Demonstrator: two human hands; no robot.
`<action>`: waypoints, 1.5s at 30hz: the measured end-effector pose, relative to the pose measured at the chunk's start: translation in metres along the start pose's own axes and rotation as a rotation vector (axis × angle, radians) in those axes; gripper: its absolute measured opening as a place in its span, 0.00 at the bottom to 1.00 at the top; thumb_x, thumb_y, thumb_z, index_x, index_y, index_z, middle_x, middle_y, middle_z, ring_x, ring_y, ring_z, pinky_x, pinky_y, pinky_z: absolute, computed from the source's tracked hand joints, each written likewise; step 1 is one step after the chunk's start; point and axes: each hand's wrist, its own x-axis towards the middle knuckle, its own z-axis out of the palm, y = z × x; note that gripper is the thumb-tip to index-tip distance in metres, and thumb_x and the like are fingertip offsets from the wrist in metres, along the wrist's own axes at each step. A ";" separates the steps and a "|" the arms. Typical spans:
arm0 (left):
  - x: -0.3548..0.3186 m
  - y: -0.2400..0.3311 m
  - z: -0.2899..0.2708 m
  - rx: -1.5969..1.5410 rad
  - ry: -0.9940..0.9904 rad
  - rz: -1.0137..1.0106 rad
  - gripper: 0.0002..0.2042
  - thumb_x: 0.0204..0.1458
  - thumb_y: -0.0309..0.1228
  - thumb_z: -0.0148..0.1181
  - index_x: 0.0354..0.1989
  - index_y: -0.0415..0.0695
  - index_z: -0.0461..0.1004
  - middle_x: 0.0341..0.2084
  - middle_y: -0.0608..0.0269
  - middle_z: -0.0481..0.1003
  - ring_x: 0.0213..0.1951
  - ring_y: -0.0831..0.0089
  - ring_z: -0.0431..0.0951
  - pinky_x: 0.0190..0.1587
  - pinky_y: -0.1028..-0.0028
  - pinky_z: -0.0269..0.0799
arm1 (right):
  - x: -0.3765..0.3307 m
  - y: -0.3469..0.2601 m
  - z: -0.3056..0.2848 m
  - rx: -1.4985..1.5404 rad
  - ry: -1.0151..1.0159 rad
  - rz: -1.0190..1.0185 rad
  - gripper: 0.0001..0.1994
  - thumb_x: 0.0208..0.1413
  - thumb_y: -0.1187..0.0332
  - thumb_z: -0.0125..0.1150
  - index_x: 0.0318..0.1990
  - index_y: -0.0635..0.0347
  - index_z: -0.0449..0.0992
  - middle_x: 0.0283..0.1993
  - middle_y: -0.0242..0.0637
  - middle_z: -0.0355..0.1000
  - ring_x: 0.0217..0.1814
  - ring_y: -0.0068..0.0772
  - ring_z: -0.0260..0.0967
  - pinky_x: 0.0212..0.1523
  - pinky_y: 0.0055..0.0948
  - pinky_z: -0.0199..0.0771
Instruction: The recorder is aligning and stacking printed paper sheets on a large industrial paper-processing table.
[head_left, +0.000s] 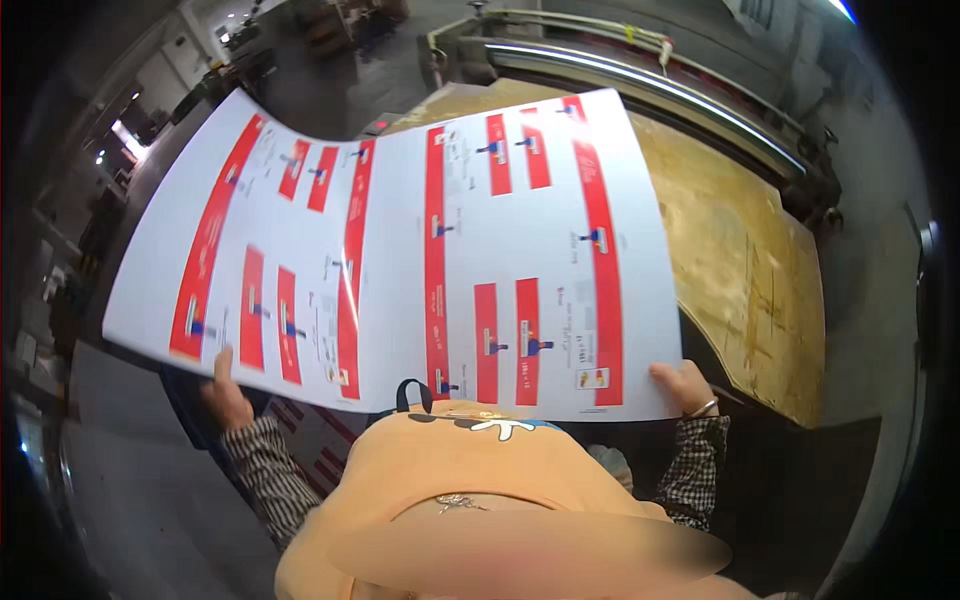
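Note:
A large glossy white printed sheet (pixel 395 250) with red bands and small blue figures spans the space in front of me. Its middle sags and its left half curves upward. My left hand (pixel 229 396) pinches the near edge toward the left, thumb on top. At the near right corner my right hand (pixel 686 388) grips the sheet the same way, with a pale band at its wrist. The fingers beneath the sheet are hidden on both hands. Part of the sheet's far side overlaps a wooden board (pixel 745 270).
Behind the board stands a long machine with a bright metal bar (pixel 650 85). Below my left forearm lie more red-and-white printed sheets (pixel 318 440), partly covered. A grey surface (pixel 130 460) extends at the left. Dim workshop clutter (pixel 340 25) fills the far background.

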 end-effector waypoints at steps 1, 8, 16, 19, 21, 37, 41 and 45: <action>0.022 0.007 -0.028 0.056 -0.072 0.054 0.16 0.44 0.25 0.58 0.41 0.29 0.69 0.39 0.56 0.72 0.40 0.71 0.72 0.43 0.73 0.66 | -0.039 0.028 0.009 0.101 -0.023 0.175 0.18 0.48 0.60 0.56 0.34 0.71 0.74 0.29 0.39 0.73 0.28 0.24 0.68 0.28 0.25 0.68; 0.090 0.033 -0.005 0.165 -0.355 0.143 0.12 0.43 0.28 0.60 0.34 0.31 0.73 0.28 0.57 0.75 0.29 0.73 0.74 0.35 0.75 0.68 | -0.130 0.130 0.055 0.403 0.097 0.576 0.28 0.46 0.54 0.58 0.47 0.70 0.68 0.41 0.46 0.71 0.39 0.36 0.69 0.42 0.32 0.68; 0.191 -0.084 -0.009 -0.209 -0.130 -0.185 0.14 0.42 0.27 0.59 0.34 0.28 0.71 0.30 0.53 0.74 0.28 0.69 0.75 0.30 0.74 0.71 | -0.039 0.135 -0.021 0.173 0.407 0.625 0.32 0.46 0.52 0.57 0.53 0.67 0.63 0.51 0.46 0.66 0.52 0.42 0.62 0.54 0.37 0.58; 0.209 -0.142 -0.037 -0.153 -0.069 -0.361 0.15 0.43 0.27 0.56 0.39 0.29 0.70 0.35 0.51 0.73 0.35 0.66 0.74 0.40 0.70 0.69 | -0.045 0.075 -0.030 -0.343 0.851 0.910 0.36 0.43 0.47 0.55 0.51 0.73 0.64 0.52 0.53 0.64 0.53 0.49 0.62 0.52 0.37 0.62; 0.222 -0.236 -0.070 -0.419 -0.099 -0.530 0.18 0.47 0.28 0.51 0.47 0.32 0.66 0.40 0.54 0.72 0.41 0.62 0.73 0.47 0.68 0.67 | -0.026 0.079 -0.020 -0.342 0.864 0.891 0.36 0.43 0.46 0.55 0.51 0.73 0.64 0.52 0.53 0.64 0.53 0.49 0.62 0.52 0.37 0.62; 0.216 -0.217 -0.039 -0.387 -0.069 -0.708 0.19 0.50 0.32 0.53 0.48 0.32 0.65 0.44 0.55 0.70 0.44 0.65 0.71 0.47 0.69 0.67 | -0.032 0.207 -0.089 -0.213 0.933 0.807 0.35 0.44 0.45 0.53 0.49 0.73 0.66 0.51 0.54 0.65 0.54 0.48 0.62 0.52 0.35 0.62; 0.219 -0.220 -0.052 -0.343 -0.056 -0.848 0.20 0.51 0.35 0.53 0.50 0.35 0.64 0.44 0.55 0.71 0.44 0.65 0.72 0.46 0.68 0.68 | -0.032 0.190 -0.066 -0.032 0.894 0.731 0.34 0.45 0.46 0.53 0.48 0.73 0.66 0.50 0.53 0.65 0.53 0.47 0.62 0.51 0.35 0.63; 0.225 -0.240 -0.059 -0.182 -0.140 -0.930 0.27 0.50 0.43 0.52 0.54 0.38 0.60 0.47 0.56 0.69 0.46 0.66 0.72 0.41 0.66 0.69 | -0.046 0.171 -0.061 0.169 0.931 0.638 0.33 0.45 0.48 0.54 0.48 0.73 0.67 0.49 0.52 0.66 0.52 0.46 0.63 0.50 0.35 0.63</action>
